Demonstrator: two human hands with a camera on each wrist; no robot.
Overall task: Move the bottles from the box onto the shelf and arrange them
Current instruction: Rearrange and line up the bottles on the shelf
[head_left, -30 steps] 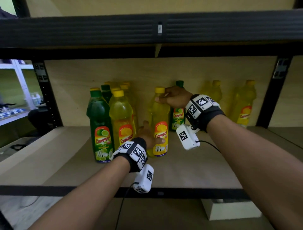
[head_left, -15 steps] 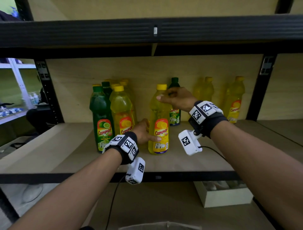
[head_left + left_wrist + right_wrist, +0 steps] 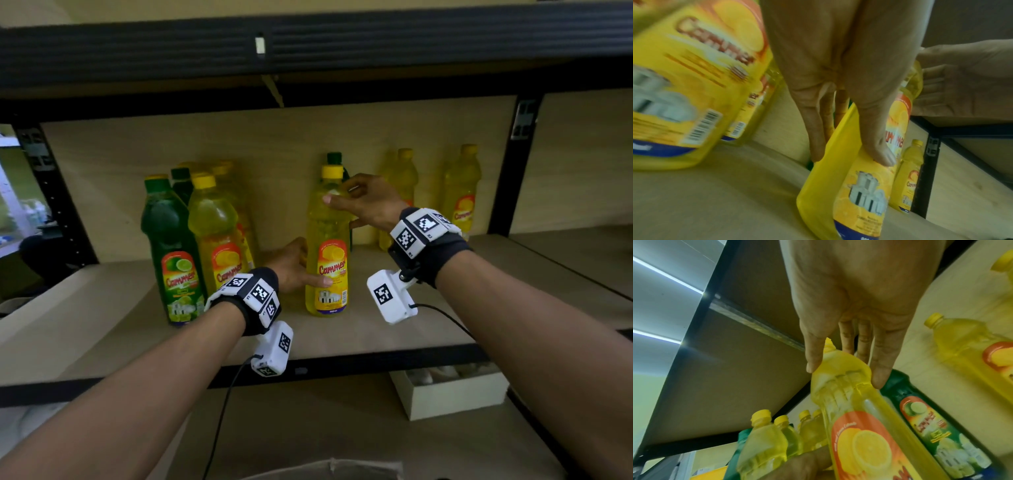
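At the far left of the shelf [image 3: 102, 329] stands your group of bottles: a green bottle [image 3: 173, 250] with a green cap at the front, a yellow bottle [image 3: 215, 236] touching its right side, and more green and yellow ones packed close behind them, all upright.

Next comes your left hand [image 3: 294, 263], low down at the label of the lone yellow bottle [image 3: 329, 246] that stands upright near the middle of the shelf, apart from the left group. In the left wrist view your thumb [image 3: 877, 146] lies on the front of the label while your fingers [image 3: 818, 126] reach round the back of the bottle, so you hold its lower body between them.

Your right hand [image 3: 368, 202] is higher up, at the shoulder of that same bottle just under its yellow cap. In the right wrist view your thumb [image 3: 813, 353] sits on one side of the neck and your fingers [image 3: 879, 363] on the other, pinching the bottle's upper part.

Just behind this bottle a dark green bottle [image 3: 931, 423] stands, mostly hidden in the head view except for its cap. Further right, at the back of the shelf, two more yellow bottles [image 3: 459, 192] stand upright and apart from each other.

Below the shelf's front edge, to the right, a white box [image 3: 452, 394] rests on the lower level.
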